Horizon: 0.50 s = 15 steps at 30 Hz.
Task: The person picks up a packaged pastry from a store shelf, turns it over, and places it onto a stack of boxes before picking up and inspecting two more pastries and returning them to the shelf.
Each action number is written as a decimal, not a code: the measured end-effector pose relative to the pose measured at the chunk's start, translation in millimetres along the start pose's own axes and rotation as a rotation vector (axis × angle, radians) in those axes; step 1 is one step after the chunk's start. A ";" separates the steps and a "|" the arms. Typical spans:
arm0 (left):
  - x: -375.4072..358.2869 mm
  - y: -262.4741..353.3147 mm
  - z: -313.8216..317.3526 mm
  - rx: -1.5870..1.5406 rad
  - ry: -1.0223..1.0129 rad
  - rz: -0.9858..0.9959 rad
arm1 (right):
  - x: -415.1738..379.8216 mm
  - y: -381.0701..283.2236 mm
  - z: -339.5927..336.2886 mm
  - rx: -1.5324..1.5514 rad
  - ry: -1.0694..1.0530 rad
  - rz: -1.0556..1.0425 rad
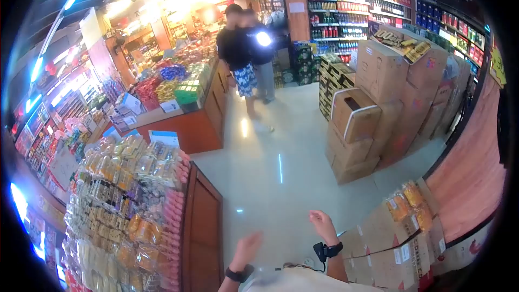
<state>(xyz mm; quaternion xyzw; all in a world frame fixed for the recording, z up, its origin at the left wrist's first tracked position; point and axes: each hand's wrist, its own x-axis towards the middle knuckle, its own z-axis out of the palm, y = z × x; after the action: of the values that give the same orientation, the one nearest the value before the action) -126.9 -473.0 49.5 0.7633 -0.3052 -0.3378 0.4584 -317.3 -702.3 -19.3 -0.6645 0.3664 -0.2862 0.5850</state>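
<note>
Both hands are raised over the pale tiled floor at the bottom centre, well apart from each other. My left hand (247,250) is smeared by motion, with a dark band on its wrist; its fingers look spread and nothing shows in them. Curled fingers mark my right hand (323,224), which has a dark watch-like device on the wrist; what it holds, if anything, is too small to make out. Left of my left hand stands a display of packaged snacks (138,205) on a brown wooden base. Cardboard boxes (378,246) lie right of my right hand.
Stacked cartons (378,70) stand on the right of the aisle floor (265,167). Orange snack packs (405,203) lie on boxes at lower right. Two people (238,48) stand by a candy counter (186,130) ahead. Bottle shelves (338,16) line the back.
</note>
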 end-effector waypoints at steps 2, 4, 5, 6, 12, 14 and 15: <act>4.8 8.8 31.7 0.103 -0.024 0.094 | -15.6 0.1 -37.1 0.014 0.060 0.062; 12.8 16.2 62.1 0.174 -0.088 0.184 | -30.3 6.9 -70.9 0.089 0.154 0.087; 16.0 21.1 76.1 0.195 -0.138 0.222 | -37.7 11.9 -87.7 0.124 0.203 0.101; 17.2 25.6 88.7 0.216 -0.187 0.261 | -44.9 19.7 -103.2 0.107 0.226 0.101; 35.1 67.6 130.9 0.161 -0.360 0.138 | -78.3 41.2 -149.0 0.184 0.397 0.146; 46.2 77.7 137.4 0.252 -0.399 0.188 | -82.5 30.4 -150.3 0.157 0.461 0.116; 51.5 92.5 138.5 0.299 -0.417 0.216 | -80.5 31.6 -151.1 0.194 0.469 0.171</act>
<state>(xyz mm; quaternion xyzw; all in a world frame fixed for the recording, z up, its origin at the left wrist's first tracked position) -221.4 -617.7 72.5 0.6995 -0.5188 -0.3882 0.3015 -490.0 -723.3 -23.6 -0.4876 0.5176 -0.4156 0.5672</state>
